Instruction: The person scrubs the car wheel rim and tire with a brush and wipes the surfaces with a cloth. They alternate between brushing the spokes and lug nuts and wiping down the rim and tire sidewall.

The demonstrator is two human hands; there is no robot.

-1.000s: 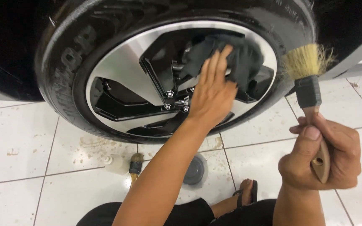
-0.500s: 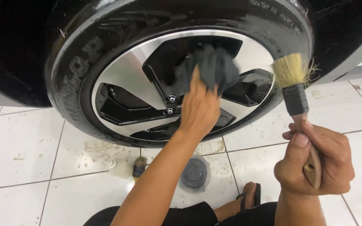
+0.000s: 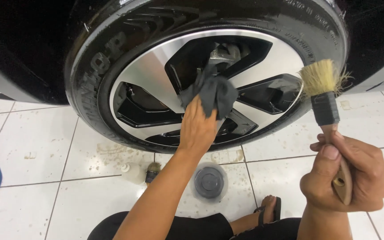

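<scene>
White floor tiles (image 3: 45, 146) underlie left hand (image 3: 197, 129) pressing crumpled grey cloth (image 3: 212, 91) on wheel (image 3: 156, 71); right hand (image 3: 345, 178) clenches brush (image 3: 327, 111).

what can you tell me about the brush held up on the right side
The brush is a round detailing type: pale straw-coloured bristles, splayed and frayed at the tip, set in a black collar on a light wooden handle. It stands nearly upright, bristles up, in front of the tyre's edge; whether they touch cannot be told. The right hand grips the handle, thumb along it.
</scene>
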